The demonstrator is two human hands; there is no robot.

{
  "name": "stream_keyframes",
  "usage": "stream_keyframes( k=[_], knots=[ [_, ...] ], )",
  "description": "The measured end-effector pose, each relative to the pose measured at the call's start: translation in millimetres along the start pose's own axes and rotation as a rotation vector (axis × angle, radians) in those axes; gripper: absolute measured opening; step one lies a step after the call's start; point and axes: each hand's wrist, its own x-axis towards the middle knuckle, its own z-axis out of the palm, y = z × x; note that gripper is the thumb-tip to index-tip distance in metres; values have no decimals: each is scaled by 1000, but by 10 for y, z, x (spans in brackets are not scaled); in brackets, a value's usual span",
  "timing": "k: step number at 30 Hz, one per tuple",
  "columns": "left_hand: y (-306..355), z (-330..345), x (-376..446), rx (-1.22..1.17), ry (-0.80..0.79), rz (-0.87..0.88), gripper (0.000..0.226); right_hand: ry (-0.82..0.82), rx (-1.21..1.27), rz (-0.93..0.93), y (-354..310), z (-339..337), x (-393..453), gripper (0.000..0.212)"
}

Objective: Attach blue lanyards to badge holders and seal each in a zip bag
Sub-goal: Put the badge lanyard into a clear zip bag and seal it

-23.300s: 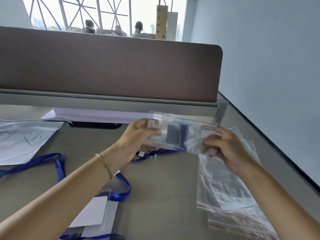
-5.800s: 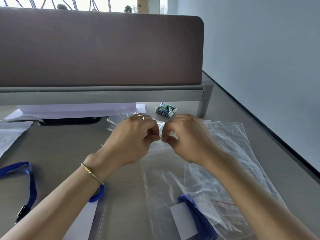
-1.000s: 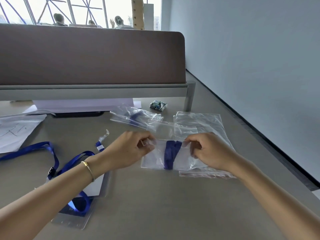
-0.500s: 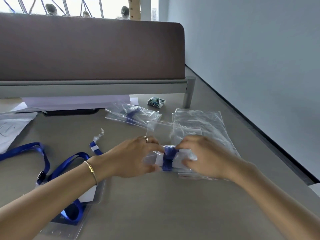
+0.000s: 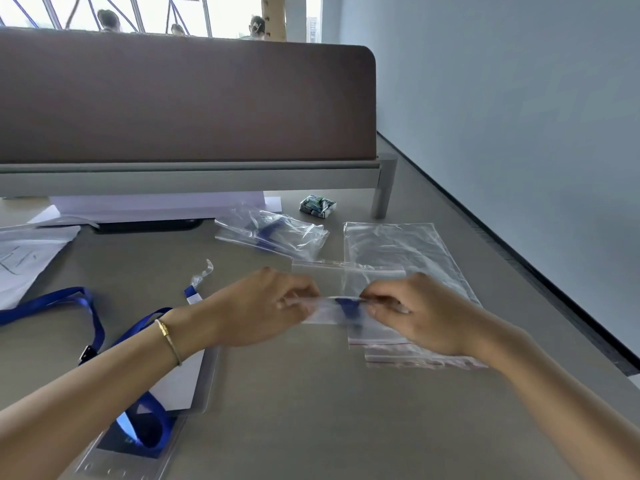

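A clear zip bag [image 5: 334, 311] with a blue lanyard and a badge holder inside is held just above the desk, folded over. My left hand [image 5: 263, 306] pinches its left side and my right hand [image 5: 419, 313] pinches its right side. Under my right hand lies a stack of empty zip bags [image 5: 408, 251]. A filled zip bag [image 5: 273, 233] rests farther back. Loose blue lanyards [image 5: 93, 327] and badge holders [image 5: 187, 379] lie at the left, partly beneath my left forearm.
A brown desk divider [image 5: 187, 98] on a grey rail closes off the back. A small printed packet [image 5: 318, 205] sits near the divider's leg. White papers [image 5: 24, 258] lie at far left. The desk's right edge [image 5: 519, 271] runs along a pale wall.
My hands have drawn slightly apart along the folded bag and lifted it a little; before, they were pressed close together over it.
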Motion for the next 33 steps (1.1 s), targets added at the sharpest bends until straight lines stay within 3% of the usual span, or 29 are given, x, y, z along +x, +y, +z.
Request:
stream_keyframes(
  k=[3, 6, 9, 14, 18, 21, 26, 28, 33],
  knots=[
    [-76, -2, 120, -79, 117, -24, 20, 56, 100, 44, 121, 2, 174, 36],
    [-212, 47, 257, -103, 194, -83, 18, 117, 137, 113, 288, 12, 310, 20],
    [-329, 82, 393, 58, 264, -130, 26, 156, 80, 188, 351, -5, 375, 16],
    [-352, 140, 545, 183, 169, -232, 40, 134, -43, 275, 375, 45, 418, 36],
    [-306, 156, 615, 250, 126, -279, 52, 96, -87, 291, 403, 72, 419, 34],
    [-333, 146, 662, 177, 130, -292, 50, 94, -92, 290, 395, 63, 422, 35],
    [-355, 170, 722, 31, 128, -324, 26, 81, -80, 291, 394, 52, 430, 38],
    [-353, 194, 733, -48, 161, -332, 23, 74, -69, 301, 401, 55, 430, 47],
    [-213, 162, 697, -490, 225, -319, 14, 52, -155, 232, 461, -24, 396, 102]
  ],
)
